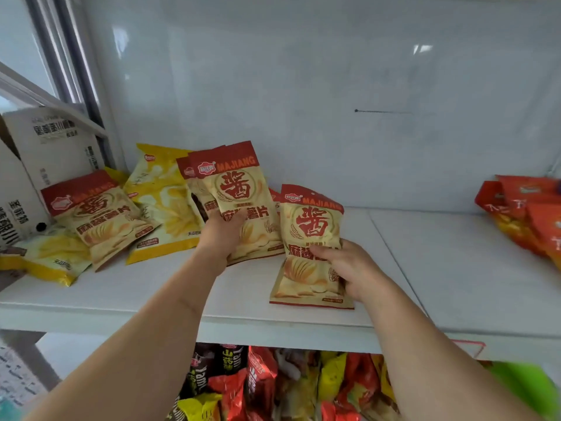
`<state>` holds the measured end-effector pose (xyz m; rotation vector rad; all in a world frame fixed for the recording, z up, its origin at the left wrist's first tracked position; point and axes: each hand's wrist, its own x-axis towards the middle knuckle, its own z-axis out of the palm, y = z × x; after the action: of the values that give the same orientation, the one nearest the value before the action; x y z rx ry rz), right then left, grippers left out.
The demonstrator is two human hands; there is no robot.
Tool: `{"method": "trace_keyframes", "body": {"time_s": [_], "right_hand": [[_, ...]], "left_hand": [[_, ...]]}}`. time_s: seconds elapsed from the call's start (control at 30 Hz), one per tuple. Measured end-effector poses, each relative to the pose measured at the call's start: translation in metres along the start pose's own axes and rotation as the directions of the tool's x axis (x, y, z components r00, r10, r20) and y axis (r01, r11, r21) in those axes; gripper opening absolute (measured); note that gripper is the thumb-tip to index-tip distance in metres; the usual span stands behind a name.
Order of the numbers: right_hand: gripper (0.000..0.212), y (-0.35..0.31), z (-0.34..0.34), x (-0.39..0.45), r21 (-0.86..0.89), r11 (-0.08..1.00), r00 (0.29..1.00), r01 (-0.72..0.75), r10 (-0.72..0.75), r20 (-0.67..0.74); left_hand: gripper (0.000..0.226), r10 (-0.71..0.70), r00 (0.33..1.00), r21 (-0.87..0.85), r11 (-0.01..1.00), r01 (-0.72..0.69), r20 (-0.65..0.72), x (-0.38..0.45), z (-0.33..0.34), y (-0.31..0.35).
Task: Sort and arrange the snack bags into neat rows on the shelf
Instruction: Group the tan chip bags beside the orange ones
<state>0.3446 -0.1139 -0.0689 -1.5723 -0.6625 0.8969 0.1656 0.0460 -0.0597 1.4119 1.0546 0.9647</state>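
Observation:
On the white shelf [440, 268] my left hand [220, 235] grips a red-and-cream MAJIANG chip bag [239, 189], held upright with at least one more like it behind. My right hand [352, 268] grips a second MAJIANG bag [309, 232] by its lower right side, just right of the first, its bottom near the shelf's front edge. Another MAJIANG bag [97, 214] lies flat at the left on top of yellow chip bags [164, 202].
A white carton [51, 144] stands at the far left against a window frame. Orange-red snack bags [528, 214] are heaped at the far right. The lower shelf holds several mixed bags [273, 387]. Bare shelf surface spans between my right hand and the orange bags.

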Motion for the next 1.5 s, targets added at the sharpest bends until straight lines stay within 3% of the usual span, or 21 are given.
{"method": "trace_keyframes", "body": {"time_s": [0.17, 0.27, 0.37, 0.6, 0.77, 1.0, 1.17, 1.27, 1.5], "right_hand": [[0.032, 0.001, -0.065, -0.017, 0.043, 0.999, 0.996, 0.01, -0.006, -0.094], [0.034, 0.002, -0.119, -0.025, 0.04, 0.999, 0.985, 0.034, -0.026, -0.173], [0.033, 0.005, -0.176, -0.031, 0.039, 0.998, 0.969, 0.045, -0.034, -0.243], [0.019, 0.006, -0.299, -0.028, 0.035, 0.995, 0.937, 0.095, -0.077, -0.341], [0.022, 0.001, -0.356, -0.019, -0.005, 0.995, 0.925, 0.101, -0.096, -0.367], [0.026, 0.003, -0.39, -0.005, -0.058, 0.996, 0.917, 0.072, -0.089, -0.388], [0.016, 0.004, -0.398, 0.004, -0.068, 0.995, 0.9, 0.076, -0.098, -0.425], [0.028, 0.005, -0.396, 0.012, -0.07, 0.995, 0.895, 0.069, -0.093, -0.436], [0.023, 0.009, -0.389, 0.028, -0.002, 0.998, 0.897, 0.068, -0.062, -0.439]], "left_hand": [[0.049, -0.056, 0.978, -0.128, 0.988, 0.083, 0.201, -0.003, 0.068, 0.008], [0.027, -0.091, 0.945, -0.212, 0.964, 0.163, 0.313, -0.013, 0.122, 0.015], [0.021, -0.132, 0.912, -0.255, 0.936, 0.245, 0.389, -0.021, 0.183, 0.021], [0.018, -0.183, 0.879, -0.219, 0.927, 0.303, 0.44, -0.035, 0.32, 0.034], [0.018, -0.189, 0.858, -0.202, 0.927, 0.317, 0.477, -0.036, 0.394, 0.041], [0.02, -0.185, 0.823, -0.173, 0.931, 0.322, 0.537, -0.019, 0.453, 0.034], [0.018, -0.185, 0.805, -0.171, 0.927, 0.333, 0.564, -0.001, 0.477, 0.033], [0.018, -0.18, 0.811, -0.174, 0.929, 0.326, 0.557, 0.005, 0.488, 0.034], [0.018, -0.202, 0.824, -0.101, 0.949, 0.298, 0.529, 0.017, 0.505, 0.037]]}}
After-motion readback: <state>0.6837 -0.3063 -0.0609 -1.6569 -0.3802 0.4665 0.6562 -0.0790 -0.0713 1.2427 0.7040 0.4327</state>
